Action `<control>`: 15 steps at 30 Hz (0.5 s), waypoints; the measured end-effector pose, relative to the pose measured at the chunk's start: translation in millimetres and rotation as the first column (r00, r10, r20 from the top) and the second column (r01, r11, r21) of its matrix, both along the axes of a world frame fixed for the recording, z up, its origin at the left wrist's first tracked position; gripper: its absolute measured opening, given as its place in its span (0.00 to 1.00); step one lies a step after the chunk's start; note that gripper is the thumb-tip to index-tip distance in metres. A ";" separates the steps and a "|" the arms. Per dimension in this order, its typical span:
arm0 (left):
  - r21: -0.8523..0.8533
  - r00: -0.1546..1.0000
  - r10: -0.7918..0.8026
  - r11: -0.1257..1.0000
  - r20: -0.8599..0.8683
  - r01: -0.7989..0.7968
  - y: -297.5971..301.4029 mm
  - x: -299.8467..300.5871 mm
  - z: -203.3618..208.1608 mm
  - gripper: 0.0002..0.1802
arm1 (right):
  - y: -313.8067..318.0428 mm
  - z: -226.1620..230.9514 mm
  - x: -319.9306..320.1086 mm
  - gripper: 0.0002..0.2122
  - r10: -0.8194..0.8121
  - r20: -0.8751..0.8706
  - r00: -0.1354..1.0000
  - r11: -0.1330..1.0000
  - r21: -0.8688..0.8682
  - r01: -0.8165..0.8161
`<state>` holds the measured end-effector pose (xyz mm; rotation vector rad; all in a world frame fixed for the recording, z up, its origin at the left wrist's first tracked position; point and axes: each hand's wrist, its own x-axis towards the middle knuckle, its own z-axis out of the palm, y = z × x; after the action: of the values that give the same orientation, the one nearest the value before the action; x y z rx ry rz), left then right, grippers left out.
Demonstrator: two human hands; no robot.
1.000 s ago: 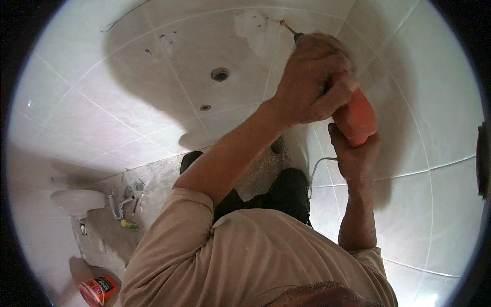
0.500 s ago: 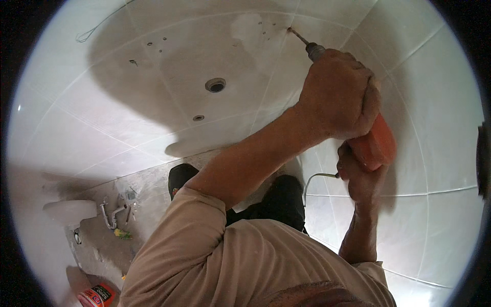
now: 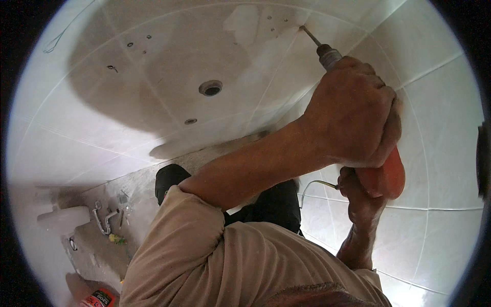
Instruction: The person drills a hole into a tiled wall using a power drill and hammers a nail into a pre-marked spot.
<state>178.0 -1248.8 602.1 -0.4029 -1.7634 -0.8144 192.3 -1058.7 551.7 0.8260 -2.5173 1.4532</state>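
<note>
My left hand (image 3: 353,112) is closed around the front of a red power drill (image 3: 389,176), just behind its grey chuck (image 3: 330,57). My right hand (image 3: 360,197) grips the drill's rear underside, partly hidden by the body. From the chuck a long thin drill bit (image 3: 311,36) slants up to the tiled wall (image 3: 266,66). Its tip meets the wall at a small brownish spot near a tile joint. Several small drilled holes lie to the left of the tip.
A round drain opening (image 3: 210,88) and a smaller fitting (image 3: 191,122) sit in the wall. A thin yellow-green wire (image 3: 319,182) curves beside my right hand. On the floor at left are a white ceramic piece (image 3: 64,219), chrome pipe parts (image 3: 99,217) and a red container (image 3: 98,298).
The whole view has shifted a little, and both hands and the drill sit slightly lower and farther right in it. The bit tip stays at the same wall spot.
</note>
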 end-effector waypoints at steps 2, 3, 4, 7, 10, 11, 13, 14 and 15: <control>-0.002 1.000 -0.004 1.000 0.000 0.004 -1.7 -0.3 -1.2 0.12 | -3.8 -1.5 2.5 0.19 -0.020 0.033 0.999 0.999 -0.044 0.021; -0.002 1.000 0.005 1.000 0.012 -0.005 -1.6 0.1 -0.8 0.13 | -2.1 -1.9 2.8 0.20 -0.026 0.036 0.999 0.998 -0.049 0.027; -0.002 1.000 0.015 1.000 0.024 -0.015 -1.3 0.3 -0.6 0.14 | -0.1 -2.7 3.8 0.20 -0.032 0.041 0.999 0.998 -0.057 0.035; 0.005 1.000 -0.010 1.000 0.009 0.010 -0.6 -2.8 -2.7 0.13 | 1.8 1.2 2.5 0.33 0.038 0.203 0.978 0.994 -0.109 -0.016; -0.036 1.000 0.008 0.999 0.025 -0.008 -8.3 5.1 -4.8 0.13 | -9.7 21.3 8.3 0.33 0.083 -0.005 0.997 0.954 0.288 -0.078; -0.038 1.000 0.009 0.999 0.029 -0.008 -10.6 6.9 -4.8 0.13 | -11.5 19.8 10.3 0.33 0.087 -0.008 0.996 0.957 0.278 -0.082; -0.056 0.996 -0.033 0.998 0.079 0.037 -9.2 7.4 -4.7 0.13 | -8.2 12.4 12.3 0.34 0.086 -0.025 0.996 0.956 0.284 -0.075; -0.050 0.997 -0.033 0.998 0.074 0.037 -8.9 5.2 -6.1 0.13 | -6.4 -0.1 10.4 0.26 0.050 0.000 0.999 0.983 0.175 -0.050; -0.043 1.000 -0.018 0.999 0.021 0.019 -11.2 1.7 -7.1 0.13 | -9.3 -3.3 10.1 0.23 0.042 0.016 0.999 0.993 0.112 -0.043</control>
<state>179.7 -1260.0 595.0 -0.4407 -1.8013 -0.7974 202.4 -1068.0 548.4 0.8953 -2.6279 1.3441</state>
